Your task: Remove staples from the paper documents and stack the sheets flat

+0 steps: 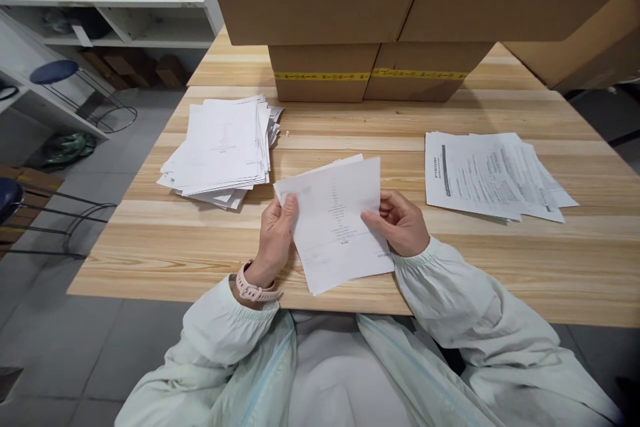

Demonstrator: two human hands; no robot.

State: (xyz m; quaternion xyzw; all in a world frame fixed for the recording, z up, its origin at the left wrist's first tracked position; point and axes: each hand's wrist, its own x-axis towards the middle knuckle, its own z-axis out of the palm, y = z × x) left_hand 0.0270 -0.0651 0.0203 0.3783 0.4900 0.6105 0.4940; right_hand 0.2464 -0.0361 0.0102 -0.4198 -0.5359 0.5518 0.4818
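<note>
Left hand (277, 230) and right hand (400, 221) pinching a folded sheet (336, 223) near the table edge (225, 293), paper stacks (223, 150) flanking, sealed cartons (370, 77) behind

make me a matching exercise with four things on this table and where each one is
Things:
1. folded sheets
2. messy paper stack
3. printed pages
4. taped cardboard boxes

Places:
A. far middle of the table
B. table's right side, lying flat
C. held between left hand and right hand
D. table's left side

Pairs: 1-C, 2-D, 3-B, 4-A
</note>
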